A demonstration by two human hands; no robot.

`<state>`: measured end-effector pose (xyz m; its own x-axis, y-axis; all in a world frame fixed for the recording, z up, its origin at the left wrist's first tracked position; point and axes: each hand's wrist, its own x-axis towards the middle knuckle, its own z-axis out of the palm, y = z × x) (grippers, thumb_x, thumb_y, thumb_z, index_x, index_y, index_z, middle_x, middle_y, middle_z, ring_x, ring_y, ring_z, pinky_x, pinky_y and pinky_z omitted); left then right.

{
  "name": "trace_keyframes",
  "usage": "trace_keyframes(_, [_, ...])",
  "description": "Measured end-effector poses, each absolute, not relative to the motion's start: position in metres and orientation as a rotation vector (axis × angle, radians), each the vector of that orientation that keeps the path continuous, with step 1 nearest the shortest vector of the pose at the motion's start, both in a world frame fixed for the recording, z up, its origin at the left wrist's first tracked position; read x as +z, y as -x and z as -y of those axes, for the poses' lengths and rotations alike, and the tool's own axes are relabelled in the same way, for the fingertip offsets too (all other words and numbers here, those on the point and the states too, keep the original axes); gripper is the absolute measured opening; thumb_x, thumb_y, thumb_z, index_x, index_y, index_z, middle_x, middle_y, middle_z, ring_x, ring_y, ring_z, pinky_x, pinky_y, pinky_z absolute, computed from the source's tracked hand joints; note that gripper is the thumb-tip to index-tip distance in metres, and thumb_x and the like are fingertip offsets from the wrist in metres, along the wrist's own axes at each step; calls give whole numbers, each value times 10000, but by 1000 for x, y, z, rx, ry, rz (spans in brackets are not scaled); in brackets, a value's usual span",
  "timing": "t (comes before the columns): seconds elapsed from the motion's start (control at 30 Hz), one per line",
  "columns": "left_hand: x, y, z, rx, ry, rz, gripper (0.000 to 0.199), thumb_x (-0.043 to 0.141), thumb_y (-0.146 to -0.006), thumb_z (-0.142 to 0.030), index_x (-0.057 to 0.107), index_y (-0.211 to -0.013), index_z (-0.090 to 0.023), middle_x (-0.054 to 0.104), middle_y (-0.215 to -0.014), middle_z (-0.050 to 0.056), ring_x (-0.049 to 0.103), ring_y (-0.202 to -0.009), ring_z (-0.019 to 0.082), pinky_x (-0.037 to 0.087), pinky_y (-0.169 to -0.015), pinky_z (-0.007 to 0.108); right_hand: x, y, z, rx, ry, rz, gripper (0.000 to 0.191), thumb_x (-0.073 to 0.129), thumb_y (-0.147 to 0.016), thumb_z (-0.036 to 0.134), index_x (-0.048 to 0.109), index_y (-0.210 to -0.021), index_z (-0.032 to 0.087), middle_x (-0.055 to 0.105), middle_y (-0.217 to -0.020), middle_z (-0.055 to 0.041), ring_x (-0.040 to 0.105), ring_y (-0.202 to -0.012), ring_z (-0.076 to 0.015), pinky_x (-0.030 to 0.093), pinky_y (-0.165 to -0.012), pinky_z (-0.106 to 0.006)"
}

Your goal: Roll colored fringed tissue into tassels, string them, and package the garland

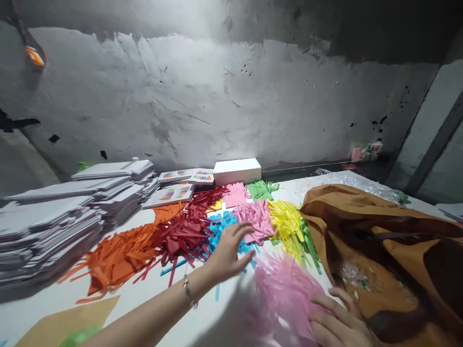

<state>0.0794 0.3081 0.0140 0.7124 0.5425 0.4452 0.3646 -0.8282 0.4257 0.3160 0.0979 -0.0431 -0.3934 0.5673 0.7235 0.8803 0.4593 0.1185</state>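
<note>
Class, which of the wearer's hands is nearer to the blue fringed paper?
The left. The left hand is right by the blue fringed paper, overlapping part of it in this view; the right hand is lower right, at the nearest pink bundle.

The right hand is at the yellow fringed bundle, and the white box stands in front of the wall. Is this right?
Not quite. In the head view, the right hand is at a pink fringed bundle, not the yellow one; the white box does stand in front of the wall.
</note>
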Motion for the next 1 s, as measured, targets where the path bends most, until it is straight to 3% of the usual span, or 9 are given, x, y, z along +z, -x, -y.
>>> trace_keyframes(0.1, [32, -72, -240, 515, -2823, -106, 532, 703, -843, -447, 518, -1323, -310, 681, -1247, 68, 552, -1218, 269, 223, -1206, 502, -22, -284, -98, -692, 1081, 1969, 316, 420, -953, 37, 631, -830, 237, 752, -756, 36, 731, -848, -150, 378, -968, -330])
trace_keyframes(0.23, [27, -60, -183, 511, -2983, -142, 116, 607, -874, -185, 600, -928, -288, 719, -799, -23, 607, -819, 180, 357, -1098, 401, -23, -249, -86, -650, 1088, 1901, 269, 450, -956, 81, 611, -795, 223, 625, -577, 45, 638, -653, -138, 376, -830, -318])
trace_keyframes(0.37, [14, -34, -158, 538, -2966, -326, 140, 637, -799, -159, 544, -851, -249, 695, -921, 14, 581, -868, 189, 400, -1029, 352, -42, -238, -72, -536, 1209, 2049, 115, 566, -869, 196, 594, -759, 213, 558, -576, 21, 509, -594, -171, 329, -715, -338])
trace_keyframes(0.47, [2, -13, -139, 472, -3017, -388, 159, 568, -825, -91, 544, -878, -239, 684, -879, 12, 588, -818, 187, 383, -1058, 372, -46, -235, -63, -380, 1344, 2155, 185, 634, -726, 123, 508, -626, 217, 588, -632, 1, 501, -658, -192, 301, -687, -343])
trace_keyframes(0.57, [-5, 6, -117, 455, -3095, -515, 247, 437, -883, -22, 561, -889, -236, 669, -796, 12, 576, -710, 181, 436, -979, 397, -37, -234, -51, -463, 1460, 2141, 202, 590, -736, 25, 624, -755, 223, 614, -669, -17, 518, -696, -214, 328, -786, -392])
trace_keyframes(0.63, [-6, 17, -100, 583, -3112, -563, 305, 404, -914, -21, 596, -997, -243, 702, -881, 34, 606, -777, 189, 450, -960, 414, -31, -235, -39, -592, 1403, 2122, 280, 537, -823, 18, 680, -968, 210, 666, -747, -49, 559, -767, -237, 332, -868, -436])
trace_keyframes(0.73, [-14, 31, -74, 851, -3114, -596, 302, 468, -948, -68, 624, -1108, -271, 728, -1043, 42, 628, -979, 209, 400, -1055, 460, -38, -238, -16, -696, 1272, 2138, 405, 505, -871, 46, 641, -1214, 212, 728, -1062, -109, 602, -1002, -278, 319, -945, -471])
trace_keyframes(0.83, [-40, 39, -55, 914, -3076, -726, 220, 531, -932, -86, 656, -1003, -253, 709, -1169, 42, 584, -1154, 224, 298, -1156, 483, -67, -244, 10, -512, 1476, 2160, 524, 495, -771, 43, 633, -1243, 226, 651, -1314, -113, 569, -1173, -315, 330, -974, -504])
trace_keyframes(1.0, [-76, 47, -41, 828, -2964, -916, 209, 533, -906, -65, 658, -947, -226, 682, -1216, 64, 544, -1211, 233, 301, -1133, 456, -102, -249, 48, -379, 1703, 1916, 506, 494, -807, 94, 600, -1281, 235, 579, -1394, -122, 596, -1177, -316, 450, -906, -474])
